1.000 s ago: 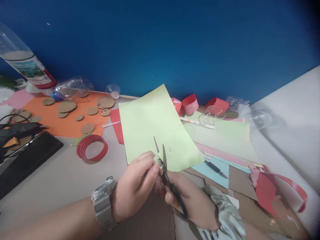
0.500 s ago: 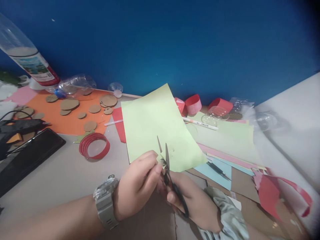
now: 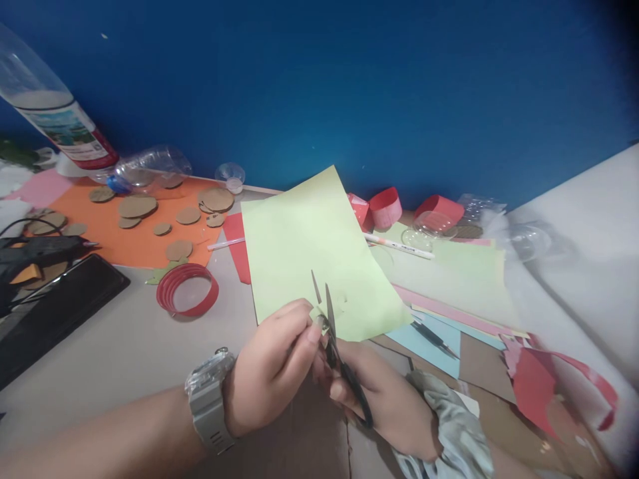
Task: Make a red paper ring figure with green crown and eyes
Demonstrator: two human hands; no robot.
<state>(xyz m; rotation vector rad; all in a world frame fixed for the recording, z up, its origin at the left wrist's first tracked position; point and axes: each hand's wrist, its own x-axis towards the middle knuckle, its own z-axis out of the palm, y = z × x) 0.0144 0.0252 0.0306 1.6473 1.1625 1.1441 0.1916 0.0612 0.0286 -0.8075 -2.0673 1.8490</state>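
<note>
My left hand (image 3: pixel 274 366), with a grey watch on its wrist, pinches a small light-green paper piece (image 3: pixel 317 311) between thumb and fingers. Black-handled scissors (image 3: pixel 355 389) are gripped in my right hand (image 3: pixel 384 399), their blades slightly apart and pointing up and away beside that piece. Fingers partly cover the spot where blades and paper meet. Beyond both hands a large light-green sheet (image 3: pixel 304 239) lies on the table, with a tiny scrap on it near the blade tips.
At the left are a red coil (image 3: pixel 187 291), a black phone (image 3: pixel 64 313), a glue gun (image 3: pixel 44 249) and cardboard discs on orange paper (image 3: pixel 110 236). A tall bottle (image 3: pixel 67 133) stands behind. To the right lie a craft knife (image 3: pixel 435 338), a marker (image 3: pixel 399 246) and red paper (image 3: pixel 534 386).
The scissor blades have drawn closer together around the small paper piece. Both hands have otherwise barely moved.
</note>
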